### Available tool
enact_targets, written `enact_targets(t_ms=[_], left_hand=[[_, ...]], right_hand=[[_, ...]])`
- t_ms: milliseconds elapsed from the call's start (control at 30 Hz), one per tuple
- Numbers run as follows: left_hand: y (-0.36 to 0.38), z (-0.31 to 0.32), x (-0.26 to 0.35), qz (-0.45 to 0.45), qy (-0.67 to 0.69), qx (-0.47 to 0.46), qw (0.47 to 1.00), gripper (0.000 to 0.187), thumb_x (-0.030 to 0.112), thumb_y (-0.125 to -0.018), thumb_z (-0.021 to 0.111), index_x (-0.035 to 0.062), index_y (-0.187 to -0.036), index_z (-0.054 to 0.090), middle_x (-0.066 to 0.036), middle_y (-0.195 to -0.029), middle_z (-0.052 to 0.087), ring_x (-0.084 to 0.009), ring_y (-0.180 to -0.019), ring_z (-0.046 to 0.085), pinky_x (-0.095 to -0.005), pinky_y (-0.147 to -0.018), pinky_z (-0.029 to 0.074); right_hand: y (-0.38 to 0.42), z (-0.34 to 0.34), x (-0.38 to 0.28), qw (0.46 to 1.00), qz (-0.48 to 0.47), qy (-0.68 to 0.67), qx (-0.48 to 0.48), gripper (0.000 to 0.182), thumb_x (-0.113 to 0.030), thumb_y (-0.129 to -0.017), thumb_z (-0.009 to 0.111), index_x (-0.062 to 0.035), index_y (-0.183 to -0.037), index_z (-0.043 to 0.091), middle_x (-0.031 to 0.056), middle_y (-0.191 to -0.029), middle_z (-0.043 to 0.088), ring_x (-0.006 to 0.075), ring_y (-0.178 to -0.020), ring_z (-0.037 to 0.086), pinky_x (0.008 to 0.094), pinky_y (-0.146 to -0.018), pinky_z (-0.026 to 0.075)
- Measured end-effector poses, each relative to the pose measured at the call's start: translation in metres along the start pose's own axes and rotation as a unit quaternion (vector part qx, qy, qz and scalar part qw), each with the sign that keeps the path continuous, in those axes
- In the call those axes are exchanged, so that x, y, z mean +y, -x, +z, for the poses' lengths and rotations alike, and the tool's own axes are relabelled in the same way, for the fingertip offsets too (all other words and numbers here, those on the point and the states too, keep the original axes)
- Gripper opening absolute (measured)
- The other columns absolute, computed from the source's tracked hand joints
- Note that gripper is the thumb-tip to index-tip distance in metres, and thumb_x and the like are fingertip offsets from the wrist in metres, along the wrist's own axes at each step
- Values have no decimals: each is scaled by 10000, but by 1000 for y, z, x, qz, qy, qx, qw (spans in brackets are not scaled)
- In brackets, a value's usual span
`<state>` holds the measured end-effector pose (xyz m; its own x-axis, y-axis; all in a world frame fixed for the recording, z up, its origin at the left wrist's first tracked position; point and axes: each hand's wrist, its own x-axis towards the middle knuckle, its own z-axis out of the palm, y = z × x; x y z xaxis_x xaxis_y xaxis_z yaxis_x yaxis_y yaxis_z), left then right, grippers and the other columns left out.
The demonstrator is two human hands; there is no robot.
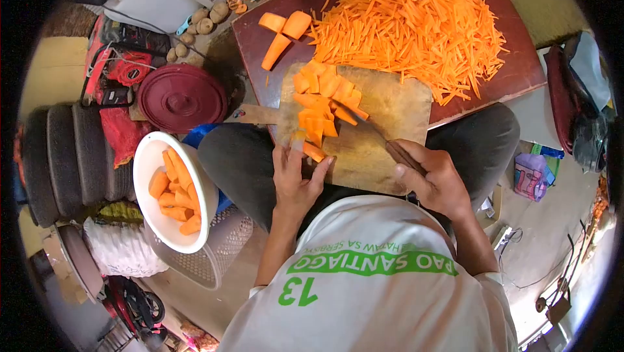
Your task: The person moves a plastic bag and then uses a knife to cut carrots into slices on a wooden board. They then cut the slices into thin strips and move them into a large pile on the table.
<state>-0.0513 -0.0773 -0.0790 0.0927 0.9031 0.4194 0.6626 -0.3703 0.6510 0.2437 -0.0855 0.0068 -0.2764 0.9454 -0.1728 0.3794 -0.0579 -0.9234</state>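
Note:
A wooden cutting board [383, 157] with a handle rests across my lap, against the edge of a red table. My right hand [434, 180] is wrapped round the dark handle of a knife [370, 124]; its blade points up and left over the board, its tip near the carrot slices. At the board's lower left, my left hand [299, 175] has fingers and thumb closed about a small carrot piece [314, 152]. Flat carrot slices [328, 95] lie in a loose heap just beyond it. Part of the left fingertips is hard to make out.
Carrot strips [409, 27] are piled on the red table [520, 46], with several carrot chunks [276, 51] at its left. A white bucket [207, 202] holding peeled carrots stands to my left. Nearby are a maroon lid [182, 98], potatoes [205, 26] and stacked tires [62, 160].

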Motion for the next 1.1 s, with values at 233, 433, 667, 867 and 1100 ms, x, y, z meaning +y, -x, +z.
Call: enact_targets(t_ms=[233, 433, 667, 867, 1100], left_hand=[[-8, 2, 1, -22, -52, -53, 997, 686, 106, -815, 946, -53, -1399, 623, -282, -1187, 621, -451, -1046, 649, -472, -891, 565], [-30, 19, -5, 6, -94, -41, 995, 656, 109, -837, 934, -43, -1397, 629, -248, -1136, 655, -417, -998, 642, -476, -862, 573], [-56, 33, -1, 54, -151, -44, 986, 654, 137, -876, 909, -14, -1447, 628, -307, -1304, 655, -517, -1223, 646, -520, -978, 575], [-81, 38, 1, 49, -86, -53, 994, 558, 105, -892, 877, -18, -1389, 654, -293, -1333, 614, -466, -1149, 655, -505, -966, 556], [-108, 34, -5, 31, -47, -65, 996, 579, 73, -893, 868, -4, -1421, 643, -281, -1401, 602, -500, -1272, 602, -517, -1048, 532]], right_hand=[[13, -3, 28, 990, 78, -76, 90, 386, -162, -1052, 705, 59, -1364, 659, 134, -868, 674, 164, -794, 611, 337, -773, 544], [-4, -5, 25, 969, 126, -200, 73, 262, -182, -1107, 634, 19, -1272, 666, 37, -772, 594, 99, -605, 555, 295, -567, 482], [-38, 24, 36, 936, 122, -325, 53, 243, -240, -1162, 536, -17, -1220, 611, 7, -763, 563, 86, -489, 517, 259, -442, 416], [-57, 51, 36, 919, 97, -381, 31, 197, -240, -1168, 529, -45, -1185, 507, 42, -830, 569, 143, -510, 589, 307, -437, 467], [-78, 50, 21, 935, 79, -344, 28, 321, -270, -1144, 593, -23, -1330, 505, 29, -834, 560, 130, -557, 604, 296, -470, 470]])
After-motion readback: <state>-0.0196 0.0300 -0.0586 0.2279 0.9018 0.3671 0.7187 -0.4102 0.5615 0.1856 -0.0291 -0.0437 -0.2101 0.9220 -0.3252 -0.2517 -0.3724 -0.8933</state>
